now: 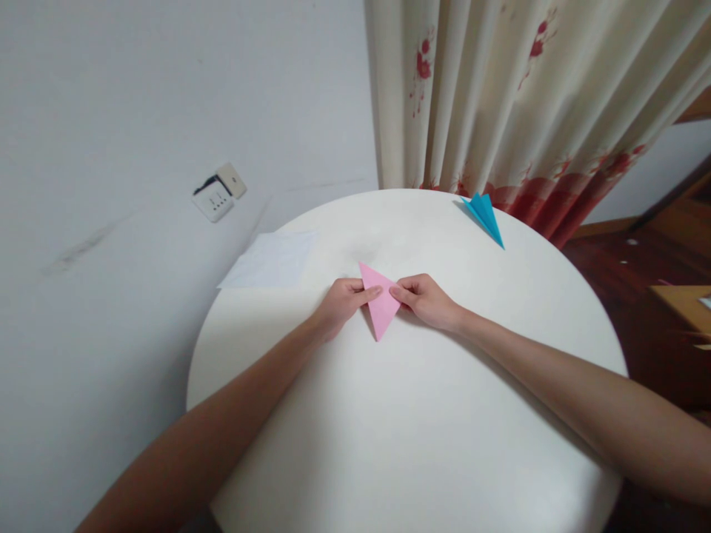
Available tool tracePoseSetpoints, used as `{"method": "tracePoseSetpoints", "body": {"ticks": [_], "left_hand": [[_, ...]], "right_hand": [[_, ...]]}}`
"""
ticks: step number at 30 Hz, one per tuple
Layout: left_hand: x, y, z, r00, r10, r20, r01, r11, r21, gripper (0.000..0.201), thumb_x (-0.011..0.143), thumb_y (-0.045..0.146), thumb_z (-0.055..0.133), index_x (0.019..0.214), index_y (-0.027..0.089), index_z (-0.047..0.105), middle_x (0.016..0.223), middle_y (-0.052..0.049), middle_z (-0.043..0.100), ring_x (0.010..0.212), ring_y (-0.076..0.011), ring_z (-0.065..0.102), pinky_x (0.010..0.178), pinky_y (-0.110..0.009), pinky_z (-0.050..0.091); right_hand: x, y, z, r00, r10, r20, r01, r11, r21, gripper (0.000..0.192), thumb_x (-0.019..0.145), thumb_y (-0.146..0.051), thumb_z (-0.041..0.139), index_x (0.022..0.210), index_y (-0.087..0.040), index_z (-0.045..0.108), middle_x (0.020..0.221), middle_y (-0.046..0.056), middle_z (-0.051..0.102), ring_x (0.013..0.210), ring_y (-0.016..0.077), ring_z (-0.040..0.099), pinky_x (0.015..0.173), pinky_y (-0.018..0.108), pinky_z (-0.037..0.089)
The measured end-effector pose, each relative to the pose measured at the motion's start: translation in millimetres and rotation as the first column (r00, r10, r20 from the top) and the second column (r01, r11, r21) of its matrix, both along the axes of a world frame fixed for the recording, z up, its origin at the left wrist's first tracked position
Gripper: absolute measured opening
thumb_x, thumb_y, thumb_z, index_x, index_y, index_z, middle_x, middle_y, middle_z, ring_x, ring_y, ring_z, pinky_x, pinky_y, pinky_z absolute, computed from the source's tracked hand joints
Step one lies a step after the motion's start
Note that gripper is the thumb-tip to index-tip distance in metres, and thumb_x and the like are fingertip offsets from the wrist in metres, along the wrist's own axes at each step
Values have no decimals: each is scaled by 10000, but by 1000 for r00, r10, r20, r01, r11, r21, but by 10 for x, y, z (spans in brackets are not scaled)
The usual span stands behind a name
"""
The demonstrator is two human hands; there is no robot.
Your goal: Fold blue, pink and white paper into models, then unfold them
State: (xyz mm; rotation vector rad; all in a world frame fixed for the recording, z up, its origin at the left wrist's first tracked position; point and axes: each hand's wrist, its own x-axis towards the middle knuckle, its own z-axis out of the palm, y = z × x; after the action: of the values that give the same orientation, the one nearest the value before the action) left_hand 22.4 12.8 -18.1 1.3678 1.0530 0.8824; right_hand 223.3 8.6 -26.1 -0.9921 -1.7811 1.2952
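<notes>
A pink sheet of paper (382, 309), folded into a triangle, is held between both hands over the middle of the round white table (411, 444). My left hand (345, 302) pinches its left edge, thumb on top and fingers behind. At the right corner my right hand (426, 299) grips it the same way, thumb pressed on the front face. One point of the triangle faces away from me, another toward me. The fingers under the paper are partly hidden.
A blue folded paper plane (484, 218) lies near the table's far right edge. White paper (270, 259) rests at the far left, by the wall with a loose-looking socket (213, 200). A patterned curtain (478, 96) hangs behind the table.
</notes>
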Motion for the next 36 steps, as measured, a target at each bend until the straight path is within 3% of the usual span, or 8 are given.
{"method": "tracePoseSetpoints", "body": {"ticks": [36], "left_hand": [[-22,21,-44,1000,-15,16,15,1000,4,393,736,454,787,977,145,773,1031,-112,762,884,-244,688,835,-363,491]], "right_hand": [[-18,14,-22,999,-41,-5,41,999,19,484,889,-559,510,586,-190,432,562,-52,352,543,87,275,523,270,204]]}}
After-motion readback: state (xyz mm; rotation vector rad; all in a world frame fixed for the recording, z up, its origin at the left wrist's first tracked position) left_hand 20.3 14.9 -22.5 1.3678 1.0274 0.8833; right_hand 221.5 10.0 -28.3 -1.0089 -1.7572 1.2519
